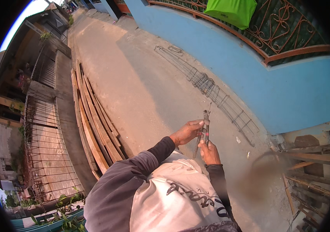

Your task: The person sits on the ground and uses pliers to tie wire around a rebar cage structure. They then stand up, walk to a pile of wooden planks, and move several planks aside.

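Observation:
A pair of dark pincers (206, 125) is held out in front of my body, jaws upward, with a small red patch on one handle. My left hand (188, 132) reaches across from the left, its fingers closed at the upper part of the tool just below the jaws. Lower down, my right hand (210, 153) is wrapped round a handle. The other handle slants down between the two hands. A thin tip pokes up above the jaws; I cannot make out whether it is wire.
Tied steel rebar cages (207, 87) lie along a blue wall (227, 54) ahead. Long wooden planks (95, 127) are stacked on the left beside a fence (48, 154). More timber (312, 156) stands at the right. A green cloth (230, 11) hangs on the railing.

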Motion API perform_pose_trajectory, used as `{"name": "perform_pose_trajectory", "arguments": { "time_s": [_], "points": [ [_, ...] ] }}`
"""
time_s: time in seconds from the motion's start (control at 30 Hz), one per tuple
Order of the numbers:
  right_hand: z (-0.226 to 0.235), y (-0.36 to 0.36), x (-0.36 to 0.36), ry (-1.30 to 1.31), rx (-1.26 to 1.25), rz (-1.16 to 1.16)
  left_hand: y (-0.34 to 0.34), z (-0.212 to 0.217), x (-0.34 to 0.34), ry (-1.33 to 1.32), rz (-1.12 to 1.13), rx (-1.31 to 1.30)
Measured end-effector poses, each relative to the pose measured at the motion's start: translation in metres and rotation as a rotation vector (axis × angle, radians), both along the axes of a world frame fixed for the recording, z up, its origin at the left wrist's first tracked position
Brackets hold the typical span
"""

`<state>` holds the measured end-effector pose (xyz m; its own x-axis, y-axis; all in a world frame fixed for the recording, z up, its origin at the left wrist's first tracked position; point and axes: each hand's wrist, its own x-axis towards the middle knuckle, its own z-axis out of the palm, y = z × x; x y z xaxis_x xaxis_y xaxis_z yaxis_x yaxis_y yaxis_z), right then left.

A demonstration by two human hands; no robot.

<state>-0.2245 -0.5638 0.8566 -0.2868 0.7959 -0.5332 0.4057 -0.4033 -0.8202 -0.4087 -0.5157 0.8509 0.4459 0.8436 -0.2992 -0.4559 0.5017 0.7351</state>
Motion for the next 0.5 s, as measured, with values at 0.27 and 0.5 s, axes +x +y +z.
{"name": "perform_pose_trajectory", "arguments": {
  "time_s": [0.27, 0.5],
  "points": [
    [0.017, 0.015, -0.01, 0.008, 0.044, 0.226, 0.002, 0.001, -0.016, -0.308, 0.045, -0.197],
    [-0.02, 0.007, -0.023, 0.047, 0.119, 0.05, 0.012, -0.015, -0.012, -0.21, 0.01, -0.251]
  ]
}}
